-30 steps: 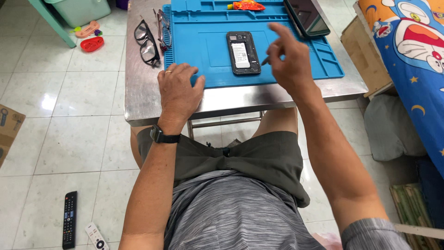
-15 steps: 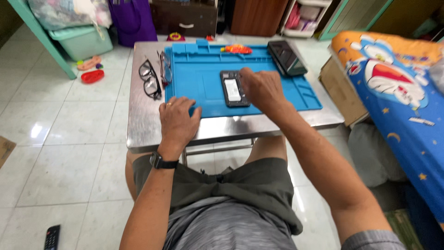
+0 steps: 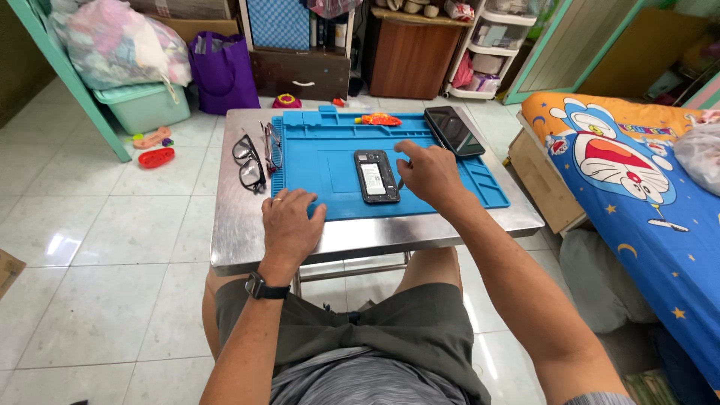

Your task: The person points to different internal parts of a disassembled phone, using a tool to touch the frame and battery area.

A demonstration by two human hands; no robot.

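Looking down, we have a seated person at a small steel table point(image 3: 240, 247), both hands up on it.
Left hand: our left hand point(image 3: 289, 225) lies flat, palm down, fingers loosely together, on the near edge of the blue repair mat point(image 3: 322, 161); a ring on one finger, a black wristwatch point(image 3: 264, 287) on the wrist.
Right hand: our right hand point(image 3: 427, 171) hovers just right of the opened phone point(image 3: 376, 177), fingers curled, index finger stretched out; whether it pinches a tool we cannot tell.
Opened phone: back cover off, lying flat near the mat's centre, between our two hands.
Second phone: a dark phone point(image 3: 454, 130), screen up, on the mat's far right corner.
Glasses: black-framed glasses point(image 3: 248, 163) on bare steel, left of the mat.
Far edge: an orange-red object point(image 3: 381, 119) along the mat's top.
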